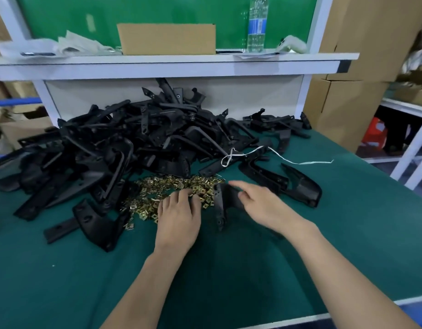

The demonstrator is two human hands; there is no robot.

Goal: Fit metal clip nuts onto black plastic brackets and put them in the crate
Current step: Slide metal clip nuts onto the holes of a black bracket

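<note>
At centre frame the left hand (179, 210) lies on the heap of brass clip nuts (157, 186) on the green worktop (62, 269), fingers bent down into them; whether they pinch one cannot be told; the right hand (259, 203), just right of it, holds its fingers spread and loose over a black bracket (220, 205) lying beside the clips; a bracket pile (110, 143) fills the left and middle behind; a white string (300, 162) trails right.
</note>
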